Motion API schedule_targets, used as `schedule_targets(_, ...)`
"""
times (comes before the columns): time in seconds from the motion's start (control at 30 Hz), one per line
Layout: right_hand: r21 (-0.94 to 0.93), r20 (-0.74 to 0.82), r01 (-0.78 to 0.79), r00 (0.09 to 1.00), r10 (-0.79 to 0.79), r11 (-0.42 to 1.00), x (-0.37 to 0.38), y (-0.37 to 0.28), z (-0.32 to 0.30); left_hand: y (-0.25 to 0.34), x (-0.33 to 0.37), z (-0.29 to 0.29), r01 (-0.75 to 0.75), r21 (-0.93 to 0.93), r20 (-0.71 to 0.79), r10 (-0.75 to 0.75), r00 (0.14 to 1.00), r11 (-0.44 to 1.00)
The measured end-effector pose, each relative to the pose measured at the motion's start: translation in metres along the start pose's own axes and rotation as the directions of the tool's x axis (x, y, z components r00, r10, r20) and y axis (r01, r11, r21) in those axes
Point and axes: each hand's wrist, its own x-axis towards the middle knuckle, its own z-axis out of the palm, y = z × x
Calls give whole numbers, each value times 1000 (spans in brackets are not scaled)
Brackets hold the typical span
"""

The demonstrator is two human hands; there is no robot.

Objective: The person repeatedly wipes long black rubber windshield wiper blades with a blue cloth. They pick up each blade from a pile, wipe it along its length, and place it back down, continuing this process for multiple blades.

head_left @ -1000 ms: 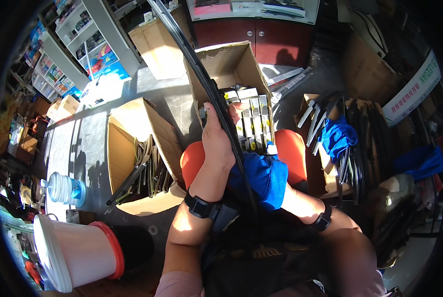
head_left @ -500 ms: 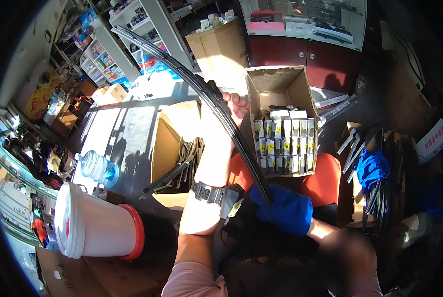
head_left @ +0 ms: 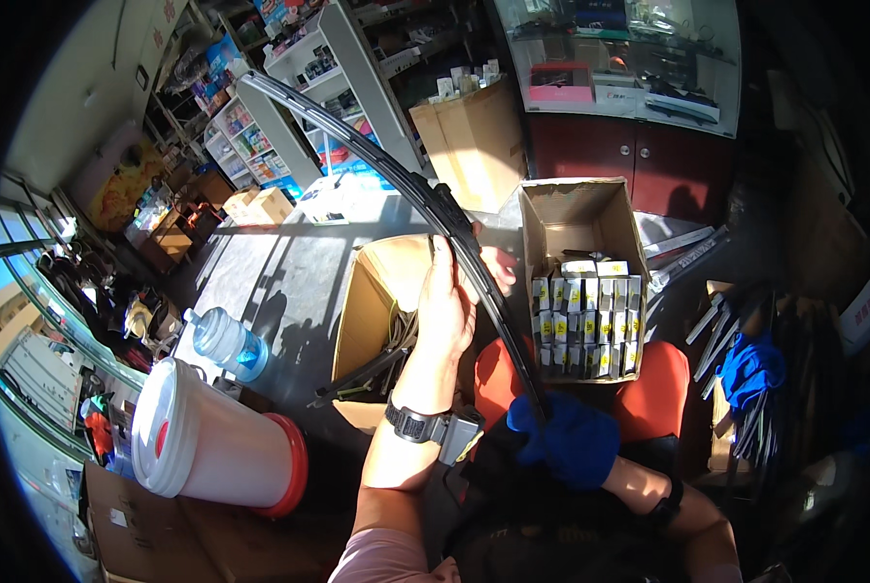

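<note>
A long black wiper blade point(head_left: 384, 167) slants across the middle, from upper left down to the blue cloth point(head_left: 576, 449). My left hand point(head_left: 449, 306) is closed around the blade just below its middle mount, thumb on the near side and fingertips showing beyond. My right hand is covered by the blue cloth, which bunches around the blade's lower end. Its fingers are hidden, but the cloth is pressed onto the blade. Just past the blade, an open cardboard box point(head_left: 576, 209) holds rows of small white boxes point(head_left: 590, 321) with yellow labels.
Left of my arm, an open carton point(head_left: 359, 311) holds more dark strips. A white bucket point(head_left: 226, 437) with a red rim and a blue water bottle point(head_left: 229, 342) are farther left. At right, another blue cloth point(head_left: 751, 374) lies on several blades. Behind stands a glass cabinet point(head_left: 639, 58).
My left hand has come lower along the wiper blade, its thumb now across the near side. The whole view has shifted, so the surroundings appear lower and farther right.
</note>
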Motion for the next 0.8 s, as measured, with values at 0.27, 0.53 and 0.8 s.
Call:
schedule_targets(0.27,-664,-53,366,847,-529,652,2,38,-4,11,0,9,-17,311,125,-23,992,950)
schedule_targets(0.53,-795,-198,194,813,-547,575,0,41,-1,9,1,18,-15,403,94,-25,995,915)
schedule_targets(0.8,-959,138,-162,451,-882,-234,3,51,3,6,0,21,35,495,38,-62,997,868)
